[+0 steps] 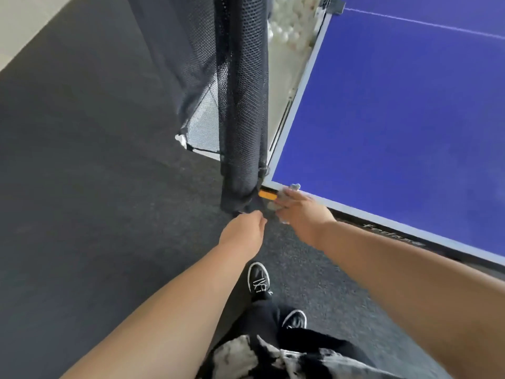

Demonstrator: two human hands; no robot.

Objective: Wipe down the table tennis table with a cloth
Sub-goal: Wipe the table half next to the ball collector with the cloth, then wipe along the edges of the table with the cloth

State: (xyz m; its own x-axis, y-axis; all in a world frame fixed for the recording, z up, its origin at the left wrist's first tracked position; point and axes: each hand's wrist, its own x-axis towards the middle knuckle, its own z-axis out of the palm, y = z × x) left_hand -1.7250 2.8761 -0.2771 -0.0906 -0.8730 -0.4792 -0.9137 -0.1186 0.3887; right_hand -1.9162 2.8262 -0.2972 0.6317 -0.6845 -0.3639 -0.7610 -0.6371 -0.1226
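I'm in a table tennis practice room: blue table tennis table (396, 105), black mesh catch net (240, 105) at its corner, a heap of white balls (284, 31), dark rubbery floor (82, 160).

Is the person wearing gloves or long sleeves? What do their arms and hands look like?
No gloves, no long sleeves. The left forearm and right forearm are bare right to the picture's edge. The left hand and right hand are bare too, with no watch, bracelet or ring showing.
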